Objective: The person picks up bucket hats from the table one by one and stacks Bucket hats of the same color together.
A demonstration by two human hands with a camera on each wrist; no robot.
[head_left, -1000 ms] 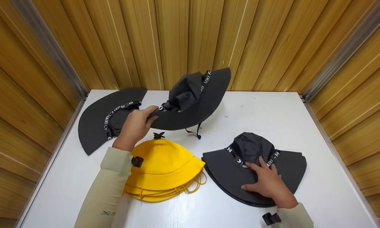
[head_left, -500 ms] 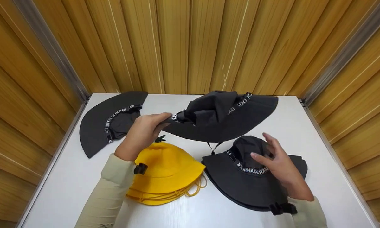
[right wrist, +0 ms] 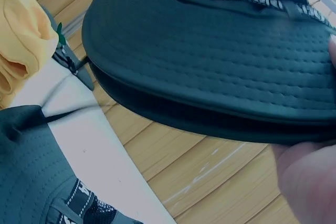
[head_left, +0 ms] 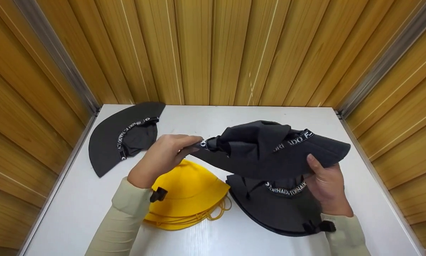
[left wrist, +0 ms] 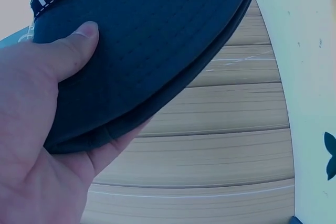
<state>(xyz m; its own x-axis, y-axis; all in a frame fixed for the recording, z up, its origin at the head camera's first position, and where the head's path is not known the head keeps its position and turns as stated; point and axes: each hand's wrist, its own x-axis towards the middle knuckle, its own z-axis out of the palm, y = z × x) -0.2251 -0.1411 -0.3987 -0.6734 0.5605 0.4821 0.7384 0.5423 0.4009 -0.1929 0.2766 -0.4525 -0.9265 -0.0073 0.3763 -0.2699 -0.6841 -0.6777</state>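
Note:
A black bucket hat with a white-lettered band is held up off the table, crown upward. My left hand pinches its left brim, the thumb lying on top in the left wrist view. At the other end, my right hand grips the right brim with its thumb above and fingers beneath. Both wrist views show a second brim layer under the top one. The hat's dark chin cord hangs below it. Under it lies a stack of black hats, its crown partly covered by the held hat.
Left of that stack sits a pile of yellow bucket hats with looped cords. Another black hat lies flat at the table's back left. Wood-look panels wall the white table at the back and sides.
My left hand has carried the black hat rightward and toward me, over the black stack. My right hand has left the stack, risen, and now grips the hat's right brim.

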